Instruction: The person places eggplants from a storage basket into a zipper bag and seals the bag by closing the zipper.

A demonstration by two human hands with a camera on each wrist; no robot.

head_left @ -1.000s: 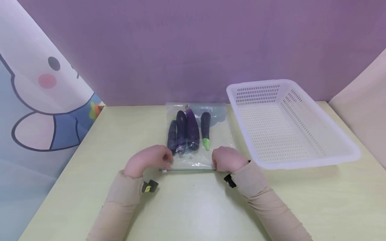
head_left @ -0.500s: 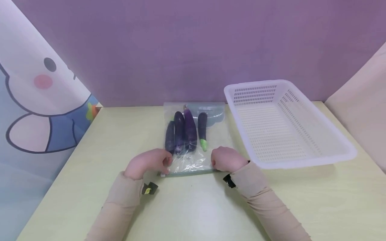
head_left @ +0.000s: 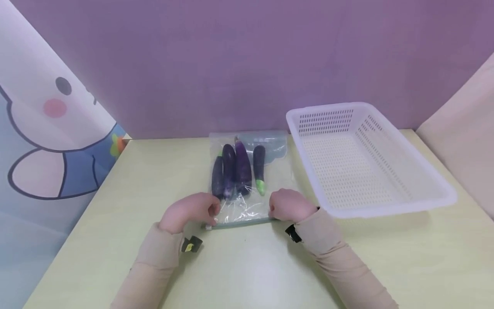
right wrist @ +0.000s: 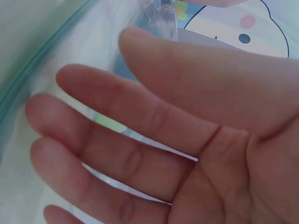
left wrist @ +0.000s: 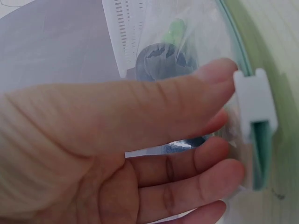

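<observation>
A clear zip bag [head_left: 278, 171] lies flat on the table with several dark eggplants [head_left: 243, 169] showing through it. One eggplant [head_left: 259, 167], with a green end, lies apart on the right side. The bag's green zip strip [head_left: 241, 223] faces me, a white slider [left wrist: 256, 102] at its left end. My left hand [head_left: 194, 209] pinches the bag's left corner, the thumb tip right at the slider. Over the bag's right corner lies my right hand [head_left: 290, 206]; in the right wrist view its fingers [right wrist: 112, 98] are loosely extended beside the zip strip.
A white slotted plastic basket [head_left: 353, 171] stands at the right, its near-left rim close to my right wrist. Behind the table rises a purple backdrop [head_left: 239, 68], with a cartoon-printed cloth [head_left: 50, 163] to the left.
The bag's zip edge has shifted slightly toward me and now slants, lower at the left. Both hands stay at the corners; the whole head view has shifted a little.
</observation>
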